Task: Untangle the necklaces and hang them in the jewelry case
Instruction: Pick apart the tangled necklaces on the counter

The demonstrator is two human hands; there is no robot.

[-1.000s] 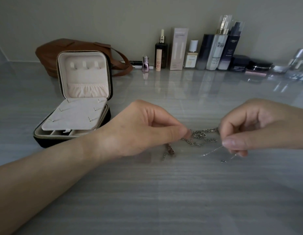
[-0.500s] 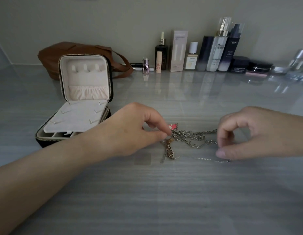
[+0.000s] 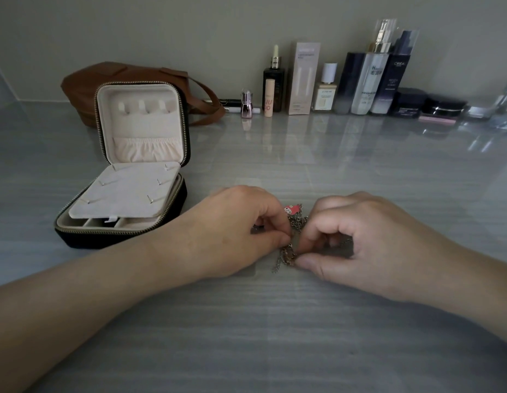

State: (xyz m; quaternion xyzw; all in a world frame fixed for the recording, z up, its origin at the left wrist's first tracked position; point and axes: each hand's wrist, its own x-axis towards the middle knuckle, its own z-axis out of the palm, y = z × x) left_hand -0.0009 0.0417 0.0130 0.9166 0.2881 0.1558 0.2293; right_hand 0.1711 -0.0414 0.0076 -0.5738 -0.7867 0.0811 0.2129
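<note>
Could cinch the knot tighter if tugged apart sharply, or snap a fine link; could also drag the small red enamel pendant (image 3: 292, 209) deeper into the snarl. Pinches the tangled silver and gold-toned chain necklaces (image 3: 299, 222) between thumb and forefinger of the left hand (image 3: 241, 231), tips closed on the links; pinches the same clump from the other side with the right hand (image 3: 360, 239), remaining fingers curled. Rests on the glossy grey streaked table (image 3: 275, 336) between both hands, right of the open black cream-lined zip-up jewelry case (image 3: 119, 239), apart from it.

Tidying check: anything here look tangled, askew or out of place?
Only the silver chain necklaces: knotted in a clump on the grey tabletop between the left hand and right hand. The open black jewelry case looks orderly.
</note>
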